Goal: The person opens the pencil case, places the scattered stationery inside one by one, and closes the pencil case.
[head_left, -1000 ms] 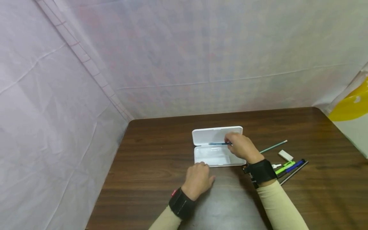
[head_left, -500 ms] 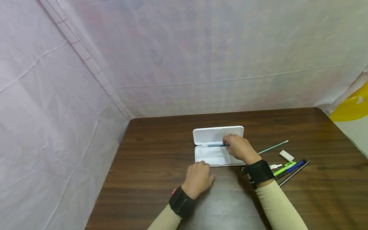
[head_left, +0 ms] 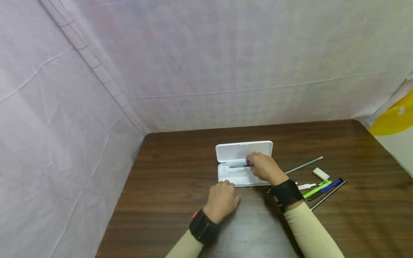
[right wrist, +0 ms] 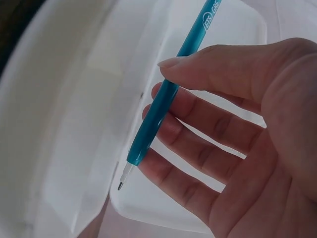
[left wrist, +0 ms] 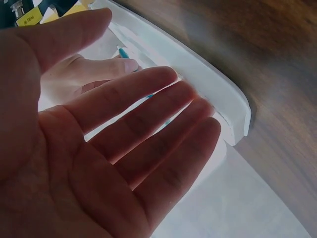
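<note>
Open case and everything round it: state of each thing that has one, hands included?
White case: open, lid up
Teal pen: held by right hand, tip out
Left hand: fingers extended
Green pen: lying loose, cap unclear
Blue pen: same

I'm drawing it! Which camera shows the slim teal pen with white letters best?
The right wrist view: the teal pen is big there, tip and letters showing. The head view shows it small, partly hidden by the right hand; the left wrist view, only teal bits.
</note>
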Tool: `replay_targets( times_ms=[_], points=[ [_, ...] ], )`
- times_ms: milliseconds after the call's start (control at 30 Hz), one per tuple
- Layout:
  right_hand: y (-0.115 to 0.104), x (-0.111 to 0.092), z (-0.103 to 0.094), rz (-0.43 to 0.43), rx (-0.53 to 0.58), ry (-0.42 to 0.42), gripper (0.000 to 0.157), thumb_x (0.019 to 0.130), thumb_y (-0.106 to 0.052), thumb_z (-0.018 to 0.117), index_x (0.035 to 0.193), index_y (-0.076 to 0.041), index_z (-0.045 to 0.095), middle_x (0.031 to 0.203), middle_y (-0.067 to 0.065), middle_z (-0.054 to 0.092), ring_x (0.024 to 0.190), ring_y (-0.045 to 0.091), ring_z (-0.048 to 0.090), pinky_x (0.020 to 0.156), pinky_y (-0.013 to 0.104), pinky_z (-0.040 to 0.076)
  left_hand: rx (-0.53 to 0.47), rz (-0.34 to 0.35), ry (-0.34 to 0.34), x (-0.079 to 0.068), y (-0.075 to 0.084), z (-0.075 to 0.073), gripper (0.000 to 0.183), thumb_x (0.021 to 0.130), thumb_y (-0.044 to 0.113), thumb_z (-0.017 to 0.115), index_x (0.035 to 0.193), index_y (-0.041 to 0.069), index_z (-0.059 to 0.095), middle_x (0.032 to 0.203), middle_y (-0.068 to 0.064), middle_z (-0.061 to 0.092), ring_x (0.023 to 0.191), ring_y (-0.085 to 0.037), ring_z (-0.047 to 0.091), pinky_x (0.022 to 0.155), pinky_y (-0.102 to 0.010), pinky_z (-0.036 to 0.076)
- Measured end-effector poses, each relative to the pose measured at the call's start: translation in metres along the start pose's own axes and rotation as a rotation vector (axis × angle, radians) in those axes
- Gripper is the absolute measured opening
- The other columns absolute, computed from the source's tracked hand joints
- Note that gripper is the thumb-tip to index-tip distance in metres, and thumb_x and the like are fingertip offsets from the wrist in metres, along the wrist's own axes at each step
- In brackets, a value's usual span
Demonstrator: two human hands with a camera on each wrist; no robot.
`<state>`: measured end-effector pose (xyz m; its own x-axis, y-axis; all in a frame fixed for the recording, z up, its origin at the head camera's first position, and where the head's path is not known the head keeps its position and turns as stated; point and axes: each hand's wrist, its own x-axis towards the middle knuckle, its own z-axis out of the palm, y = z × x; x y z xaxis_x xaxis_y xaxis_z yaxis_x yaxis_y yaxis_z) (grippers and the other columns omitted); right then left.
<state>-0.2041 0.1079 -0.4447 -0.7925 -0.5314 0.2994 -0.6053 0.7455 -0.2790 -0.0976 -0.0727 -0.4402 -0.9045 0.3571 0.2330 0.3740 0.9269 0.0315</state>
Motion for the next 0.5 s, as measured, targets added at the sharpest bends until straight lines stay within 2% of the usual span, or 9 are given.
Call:
replay_targets(
  times_ms=[300, 500],
  points=[
    [0.002, 0.000, 0.008, 0.018, 0.003, -0.047, 0.016, 0.067, 0.000, 0.067, 0.080, -0.008, 0.064, 0.078, 0.008, 0.066, 0.070, 0.024, 0.060, 0.057, 0.043, 0.051, 0.005, 0.002, 0.003, 0.000, -0.001, 0.001, 0.032, 0.075, 0.039, 0.071, 0.069, 0.007, 0.068, 0.067, -0.005, 0.063, 0.059, -0.022, 0.060, 0.044, -0.036, 0.048],
    [0.004, -0.001, 0.012, 0.006, -0.002, -0.040, 0.016, 0.066, 0.000, 0.067, 0.078, -0.008, 0.063, 0.076, 0.008, 0.065, 0.069, 0.023, 0.059, 0.058, 0.042, 0.051, 0.000, 0.000, -0.011, 0.000, 0.000, 0.001, 0.032, 0.075, 0.038, 0.071, 0.071, 0.007, 0.069, 0.069, -0.005, 0.063, 0.060, -0.022, 0.060, 0.045, -0.037, 0.049]
  ],
)
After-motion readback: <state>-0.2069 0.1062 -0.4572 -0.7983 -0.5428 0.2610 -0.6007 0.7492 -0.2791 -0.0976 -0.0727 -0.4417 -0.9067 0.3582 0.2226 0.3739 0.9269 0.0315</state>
